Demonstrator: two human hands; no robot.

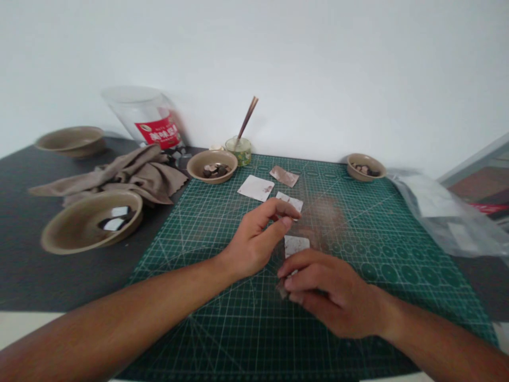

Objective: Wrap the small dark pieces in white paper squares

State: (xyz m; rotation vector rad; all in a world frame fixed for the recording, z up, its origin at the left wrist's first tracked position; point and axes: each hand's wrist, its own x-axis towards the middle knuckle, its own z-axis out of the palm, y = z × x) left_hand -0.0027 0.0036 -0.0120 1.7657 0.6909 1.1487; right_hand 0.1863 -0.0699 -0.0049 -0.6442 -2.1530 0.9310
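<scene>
My left hand [256, 239] hovers over the green cutting mat, thumb and index finger curved with a gap between them. I see nothing held there. Just beyond its fingertips lies a white square sheet [290, 201] with brown smudges. My right hand [330, 289], lower on the mat, has its fingers closed on a small dark piece [283, 289], mostly covered by the fingers. Another smudged white square [296, 245] lies directly above that hand, partly hidden. Farther back are a larger white square [255, 188] and a brown rectangular sheet [284, 175].
Brown dust [328, 212] covers part of the cutting mat [222, 329]. Bowls of dark pieces stand at the left [63, 233], back [194, 167] and right [377, 172]. A cloth [135, 175], clear jar [131, 109], green tin [243, 154] with sticks and plastic bag [433, 212] surround it.
</scene>
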